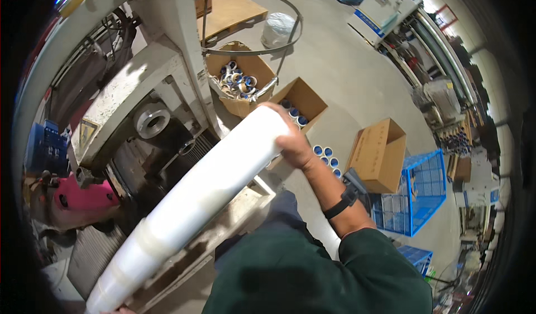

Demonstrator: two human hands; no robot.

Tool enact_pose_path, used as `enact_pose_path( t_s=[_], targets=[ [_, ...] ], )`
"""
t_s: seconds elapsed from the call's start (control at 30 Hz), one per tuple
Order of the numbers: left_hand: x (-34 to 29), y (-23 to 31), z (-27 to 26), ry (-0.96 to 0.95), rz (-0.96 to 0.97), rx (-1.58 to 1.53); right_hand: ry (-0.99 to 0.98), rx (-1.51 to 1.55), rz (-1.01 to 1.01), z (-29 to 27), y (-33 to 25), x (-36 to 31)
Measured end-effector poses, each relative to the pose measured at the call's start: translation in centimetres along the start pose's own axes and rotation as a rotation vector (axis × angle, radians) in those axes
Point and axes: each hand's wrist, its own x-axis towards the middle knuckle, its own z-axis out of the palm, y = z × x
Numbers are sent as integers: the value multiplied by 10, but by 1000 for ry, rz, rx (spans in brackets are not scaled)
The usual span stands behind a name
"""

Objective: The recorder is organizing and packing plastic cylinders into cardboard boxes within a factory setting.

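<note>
A long roll of glossy white film [195, 194] slants across the view, from the lower left corner up to the middle. My right hand [293, 141] grips its far end, the thumb on top and the other fingers curled round behind, mostly hidden. At the near end, only a few fingertips of my left hand [121, 310] show against the roll, at the picture's lower edge. Paler, slightly yellowish bands cross the roll's surface. Beneath and beside it is a machine with a worn white frame [120, 85] and a round metal hub [152, 121].
A metal hoop [298, 18] stands over a carton of loose tape cores [237, 82]. Nearer are an open carton [310, 99], several blue-and-white rolls [326, 159] on the floor, an empty-looking carton [371, 157] and a blue crate [427, 188]. A white machine [385, 7] stands far right.
</note>
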Motion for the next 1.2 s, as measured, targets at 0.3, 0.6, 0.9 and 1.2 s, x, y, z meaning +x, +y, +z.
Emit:
enact_pose_path(
  t_s=[0.3, 0.6, 0.9, 1.2],
  targets=[
    [-192, 28, 73, -207, -483, -825, 195, -261, -138, -278, -132, 35],
    [-455, 46, 185, -739, -852, -904, 575, -334, 222, -414, -11, 58],
    [-508, 48, 197, -1000, -763, -780, 184, 253, 716, -343, 39, -77],
    [-506, 66, 212, -1050, -594, -741, -356, 823, 668, -224, 2, -58]
  ],
)
